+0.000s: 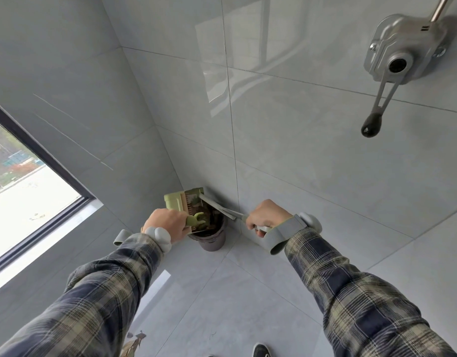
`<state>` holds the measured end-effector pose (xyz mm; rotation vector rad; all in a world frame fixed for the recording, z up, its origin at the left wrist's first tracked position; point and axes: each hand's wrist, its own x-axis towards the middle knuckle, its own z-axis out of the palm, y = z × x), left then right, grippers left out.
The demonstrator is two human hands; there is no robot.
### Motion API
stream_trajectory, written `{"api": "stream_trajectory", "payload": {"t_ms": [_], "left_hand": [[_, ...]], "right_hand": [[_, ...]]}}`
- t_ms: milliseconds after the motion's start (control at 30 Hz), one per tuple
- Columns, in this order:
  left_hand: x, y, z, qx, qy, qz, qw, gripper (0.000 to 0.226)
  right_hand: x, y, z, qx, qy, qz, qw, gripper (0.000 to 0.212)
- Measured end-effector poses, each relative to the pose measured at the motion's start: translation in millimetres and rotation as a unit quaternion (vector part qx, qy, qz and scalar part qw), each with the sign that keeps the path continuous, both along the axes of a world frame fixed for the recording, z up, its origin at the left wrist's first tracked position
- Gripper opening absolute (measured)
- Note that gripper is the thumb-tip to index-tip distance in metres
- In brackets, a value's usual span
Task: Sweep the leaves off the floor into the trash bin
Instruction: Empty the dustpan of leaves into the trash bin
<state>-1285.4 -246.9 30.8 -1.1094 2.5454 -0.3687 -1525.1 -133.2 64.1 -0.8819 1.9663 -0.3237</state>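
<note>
2 plaid sleeves in navy, olive and cream flanked the black shoe (260, 351): left sleeve (93, 292), right sleeve (351, 300). Beyond the shoe, each cuff bore 1 grey strap with a pale rounded pod: left strap (156, 235), right strap (284, 233).

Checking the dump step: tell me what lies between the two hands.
Head view: the green dustpan, held by the left hand, tilts over the trash bin; the grey brush in the right hand reaches into it.

Single head-worn wide-angle view, looking steeply down, close above both forearms
</note>
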Motion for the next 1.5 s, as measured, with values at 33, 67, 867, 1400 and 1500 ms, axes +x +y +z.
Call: {"api": "stream_trajectory", "payload": {"t_ms": [33,67,867,1400,1500], "left_hand": [[-3,4,-3,0.005,-0.009,-0.007,1.0,0.026],[-4,7,-5,0.01,-0.018,-0.015,1.0,0.025],[-7,-14,5,-0.003,-0.041,-0.053,0.998,0.023],[-6,-11,-6,0.022,-0.028,-0.047,0.998,0.018],[-4,-26,6,-0.027,-0.036,-0.054,0.998,0.022]], "right_hand": [[0,0,-1,0.0,-0.001,-0.001,1.0,0.006],[1,0,-2,0.0,-0.003,-0.001,1.0,0.006],[-1,-6,-3,-0.031,-0.042,-0.014,0.999,0.007],[-6,-1,-9,-0.037,-0.047,-0.021,0.998,0.016],[-6,-2,-7,-0.041,-0.05,-0.022,0.998,0.015]]}}
